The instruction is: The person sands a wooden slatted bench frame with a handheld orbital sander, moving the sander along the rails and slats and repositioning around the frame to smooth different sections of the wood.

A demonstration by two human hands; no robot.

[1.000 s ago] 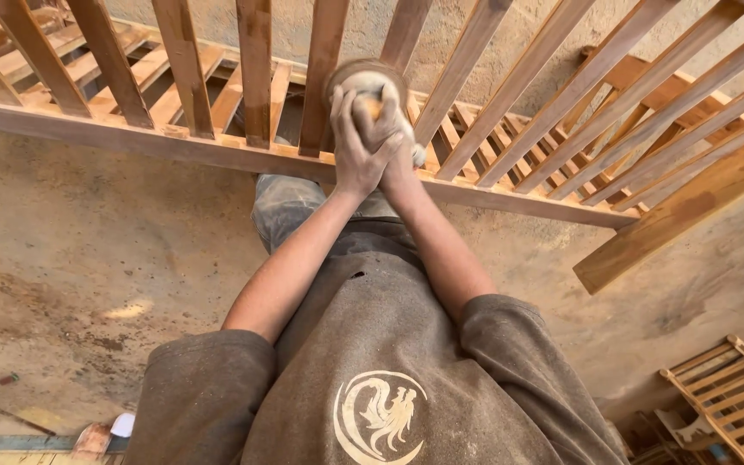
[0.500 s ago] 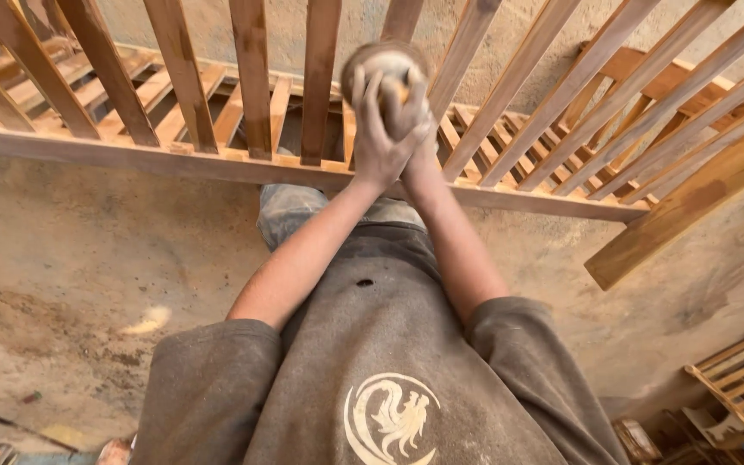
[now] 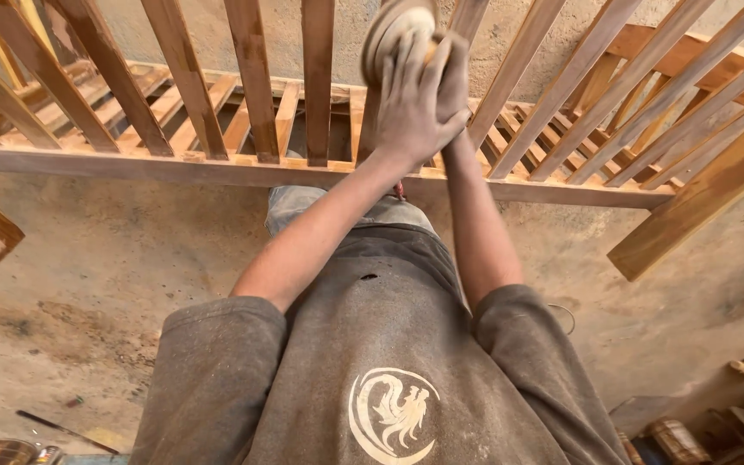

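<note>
While a dusty grey shirt (image 3: pixel 381 379) fills the near view, 2 bare arms reach forward over the dirt floor (image 3: pixel 88 284). Both hands close together around a round sanding disc (image 3: pixel 393 30): the left hand (image 3: pixel 411 103) wraps it from the front, the right hand (image 3: pixel 451 77) presses just behind. That disc lies against a slat of the wooden railing frame (image 3: pixel 217 168), near the top.
</note>
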